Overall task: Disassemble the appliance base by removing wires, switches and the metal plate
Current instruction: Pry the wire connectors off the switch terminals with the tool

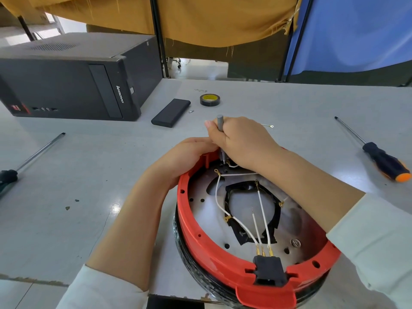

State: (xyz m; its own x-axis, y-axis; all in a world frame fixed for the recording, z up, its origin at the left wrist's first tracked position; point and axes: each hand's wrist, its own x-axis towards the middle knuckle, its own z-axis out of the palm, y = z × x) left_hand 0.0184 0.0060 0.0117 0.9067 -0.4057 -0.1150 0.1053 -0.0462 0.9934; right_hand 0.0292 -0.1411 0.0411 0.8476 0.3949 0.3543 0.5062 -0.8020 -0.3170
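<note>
**benchguy:** so where are we at? we're looking down at the red appliance base sitting upside down at the near edge of the grey table, metal plate showing inside with white wires running to the black plug socket

**tinkerer22:** yep, our right hand is gripping a small grey screwdriver, fingers curled round it, tip down at the far inside of the base. our left hand is wrapping over the far rim and holding it

**benchguy:** and we're seeing a long screwdriver on the left, an orange-tipped screwdriver on the right, both well apart from the base

**tinkerer22:** plus tape roll, black power bank and a PC tower sitting further back
</note>
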